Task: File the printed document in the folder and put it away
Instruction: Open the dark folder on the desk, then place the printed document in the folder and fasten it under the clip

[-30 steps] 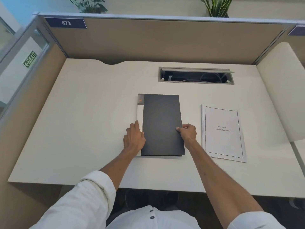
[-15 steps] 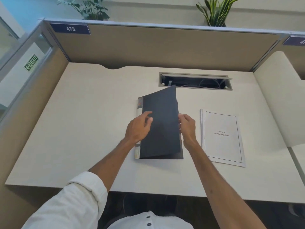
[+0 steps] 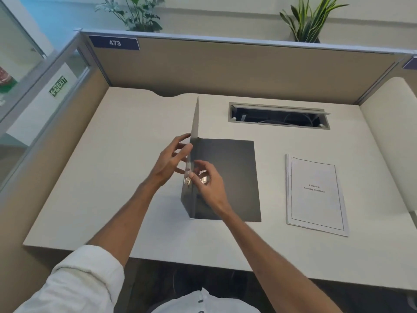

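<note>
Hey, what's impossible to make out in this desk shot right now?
Head view only:
- Folder clip: blurred, partly covered by right hand.
- Left hand fingertips: behind the raised cover.
- Document title: too small to read surely.
- Cable tray contents: dark.

Left hand point(image 3: 172, 160) splayed; right hand point(image 3: 208, 180) pinching

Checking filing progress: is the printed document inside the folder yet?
No, the printed document lies on the desk to the right of the open folder, apart from it.
</note>
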Demonstrator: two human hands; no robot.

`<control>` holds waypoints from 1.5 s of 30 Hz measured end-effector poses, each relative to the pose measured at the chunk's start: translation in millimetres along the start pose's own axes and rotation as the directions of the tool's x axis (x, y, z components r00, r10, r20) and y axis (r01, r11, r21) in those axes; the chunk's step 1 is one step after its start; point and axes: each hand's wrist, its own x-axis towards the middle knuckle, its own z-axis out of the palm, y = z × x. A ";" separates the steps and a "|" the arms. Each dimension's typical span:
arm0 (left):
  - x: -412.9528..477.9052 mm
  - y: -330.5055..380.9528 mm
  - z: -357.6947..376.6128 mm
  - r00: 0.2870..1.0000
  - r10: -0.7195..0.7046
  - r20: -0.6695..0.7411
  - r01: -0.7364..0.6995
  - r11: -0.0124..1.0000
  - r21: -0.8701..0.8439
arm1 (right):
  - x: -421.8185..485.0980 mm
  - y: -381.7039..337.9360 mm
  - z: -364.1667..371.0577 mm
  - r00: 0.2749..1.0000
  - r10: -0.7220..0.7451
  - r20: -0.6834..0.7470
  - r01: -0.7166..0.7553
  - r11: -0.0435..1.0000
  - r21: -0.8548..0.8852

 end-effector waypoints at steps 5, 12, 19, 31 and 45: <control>-9.1 -14.5 -44.6 0.992 -0.096 -0.086 0.088 0.992 -0.095 | 0.8 21.5 29.2 0.994 0.008 0.111 0.028 0.947 -0.320; -7.7 -61.5 -89.4 0.944 -0.267 -0.192 0.275 0.961 0.014 | -1.3 38.2 59.1 0.941 0.058 0.334 0.156 0.800 -0.579; -14.7 -96.8 -86.4 0.958 -0.236 -0.164 0.287 0.828 0.481 | -3.1 51.1 85.4 0.921 0.100 0.377 0.209 0.690 -0.693; -21.3 -146.7 -71.8 0.947 -0.316 -0.053 0.272 0.705 0.656 | -10.1 68.4 113.1 0.926 0.166 0.339 0.172 0.613 -0.771; 0.1 -133.4 -18.8 0.975 -0.223 0.006 0.144 0.648 0.748 | 15.4 61.7 46.9 0.971 0.024 0.237 0.164 0.655 -0.738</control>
